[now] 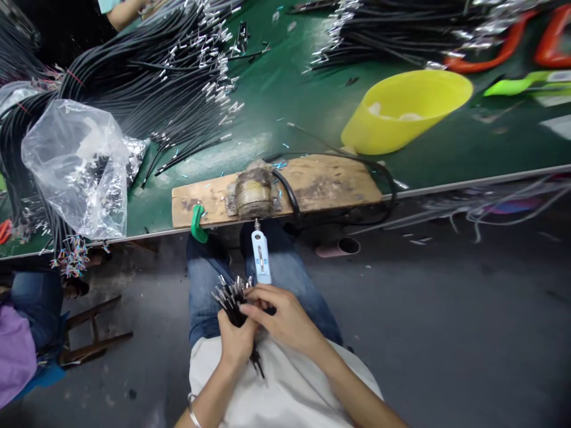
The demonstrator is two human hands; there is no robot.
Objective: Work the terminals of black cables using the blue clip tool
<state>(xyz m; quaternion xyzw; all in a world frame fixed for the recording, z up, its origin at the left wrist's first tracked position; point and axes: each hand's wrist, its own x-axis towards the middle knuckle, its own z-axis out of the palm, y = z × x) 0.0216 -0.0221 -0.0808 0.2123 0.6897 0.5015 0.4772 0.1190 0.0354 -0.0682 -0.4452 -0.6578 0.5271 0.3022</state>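
Over my lap, my left hand (236, 340) is closed around a bundle of black cables (231, 300) whose silvery stripped ends fan upward. My right hand (279, 315) rests against the bundle from the right, fingers curled and pinching at the cable ends. Just above the hands, a white and blue tool (261, 257) sticks out from a small motor (254, 193) mounted on a wooden board (330, 181) at the table's near edge.
A green table (285, 101) carries big heaps of black cables (147, 77), a clear plastic bag (80, 166) at left and a tipped yellow bucket (401, 113). A green clamp (198, 224) holds the board. Another person's arm (122, 10) shows at top left; a wooden stool (89, 333) stands at lower left.
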